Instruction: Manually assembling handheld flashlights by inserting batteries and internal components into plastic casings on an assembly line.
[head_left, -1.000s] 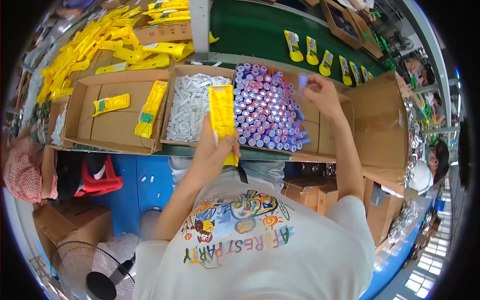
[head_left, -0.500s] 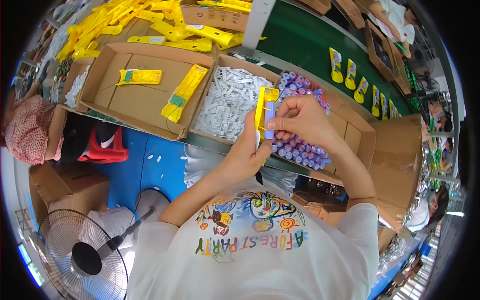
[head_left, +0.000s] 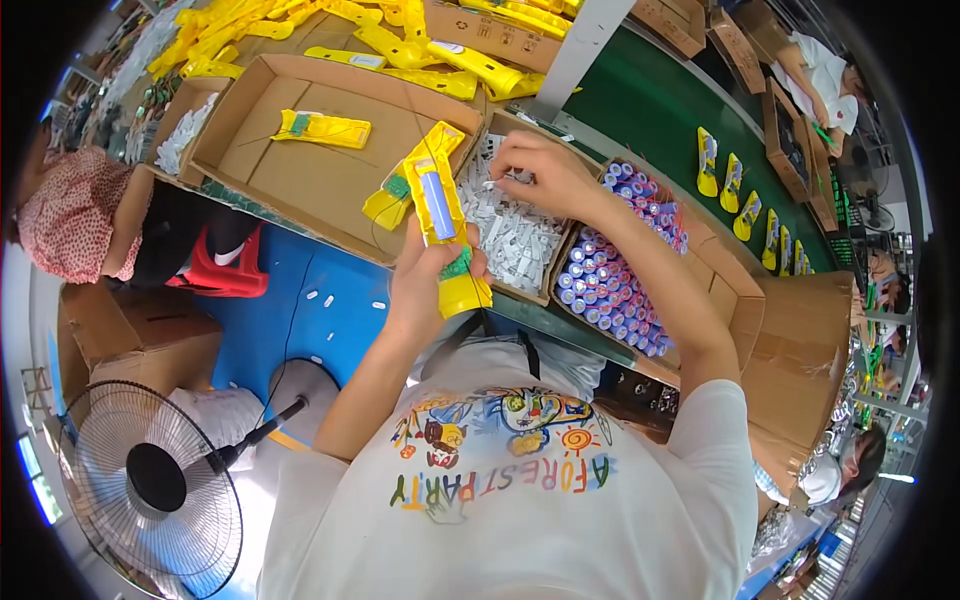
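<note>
My left hand [head_left: 412,285] grips a long yellow plastic casing [head_left: 464,295], tilted with its far end up. Inside it lies a purple cylindrical battery cell [head_left: 436,205]; a green circuit board [head_left: 457,263] shows nearer my fingers. My right hand [head_left: 540,178] is over a cardboard box of small white strips [head_left: 515,245], thumb and fingers pinched together. A small white strip [head_left: 489,185] appears at its fingertips. Behind the held casing, another yellow casing [head_left: 384,208] with a green board is partly covered.
A shallow cardboard tray [head_left: 240,125] on the left holds a yellow casing [head_left: 322,129]. Right of the strips, many battery cells [head_left: 620,285] stand in a box. Yellow parts pile up behind [head_left: 390,45]. Finished-looking yellow pieces line a green belt [head_left: 640,90]. A fan [head_left: 155,480] stands lower left.
My right hand has let go of the battery cell and moved left to the white strips. My left hand has carried the casing left and turned its open side up, with the cell inside.
</note>
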